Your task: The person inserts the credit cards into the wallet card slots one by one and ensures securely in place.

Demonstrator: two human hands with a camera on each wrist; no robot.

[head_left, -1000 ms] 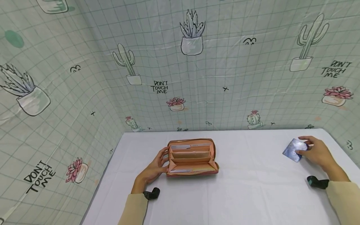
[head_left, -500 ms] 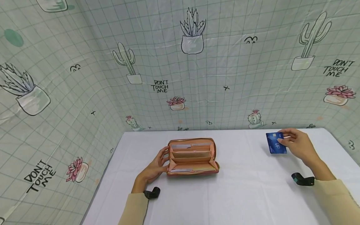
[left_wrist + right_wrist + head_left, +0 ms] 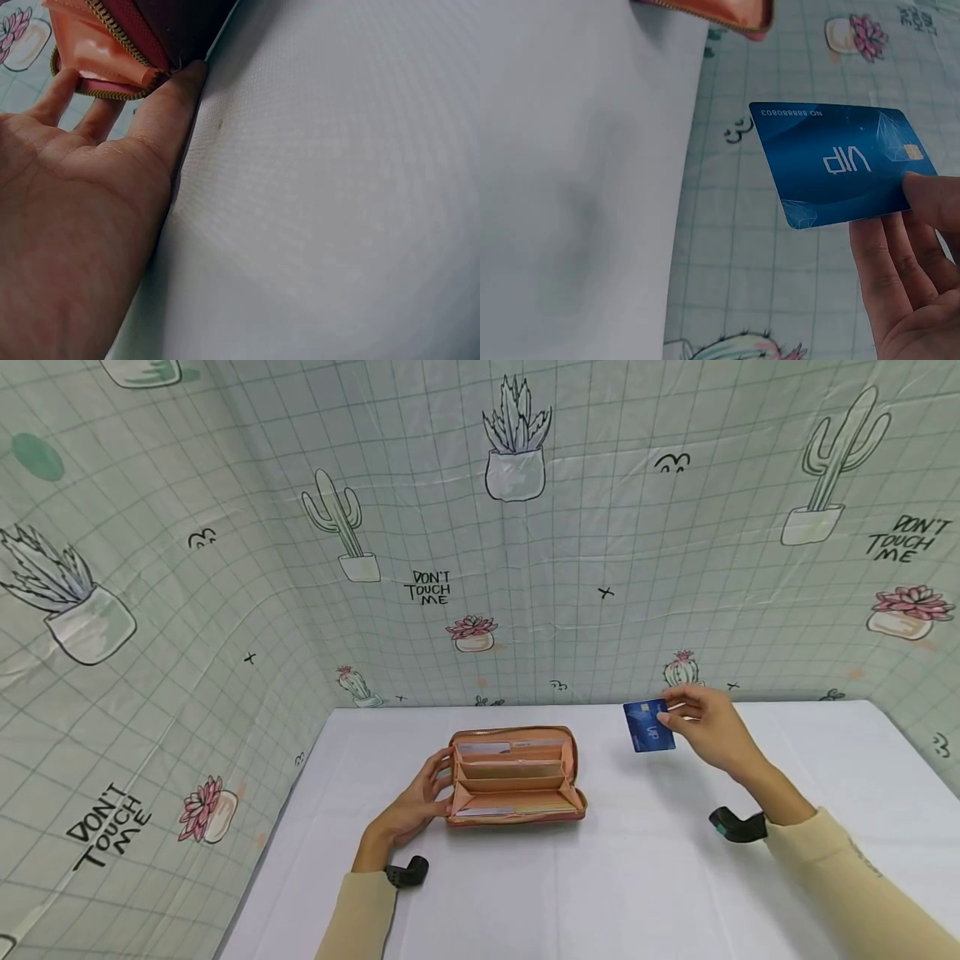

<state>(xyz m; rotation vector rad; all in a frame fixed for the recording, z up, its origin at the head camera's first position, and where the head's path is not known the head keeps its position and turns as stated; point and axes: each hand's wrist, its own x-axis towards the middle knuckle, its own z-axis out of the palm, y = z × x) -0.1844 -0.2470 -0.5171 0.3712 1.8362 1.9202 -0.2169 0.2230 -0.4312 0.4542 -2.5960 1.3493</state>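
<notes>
An orange zip-around wallet (image 3: 513,800) lies unzipped and spread on the white table, its inner compartments showing and cards or papers tucked in its slots. My left hand (image 3: 408,812) holds the wallet's left side, thumb at the near corner and fingers along the edge. The left wrist view shows the thumb against the wallet's zipped corner (image 3: 139,34). Off to the right of the wallet, my right hand (image 3: 712,728) pinches a blue VIP card (image 3: 647,727) by its right edge, above the table. In the right wrist view the card (image 3: 817,169) faces the camera, chip near the thumb.
The white tabletop (image 3: 600,877) reaches back to a grid-patterned cloth (image 3: 577,543) printed with potted cacti. That cloth also stands along the left side. Each wrist wears a black camera, the left camera (image 3: 408,872) and the right camera (image 3: 738,825).
My right hand has carried the blue card leftward toward the wallet, and the card has turned to show its VIP face. My left hand and the wallet have stayed in place.
</notes>
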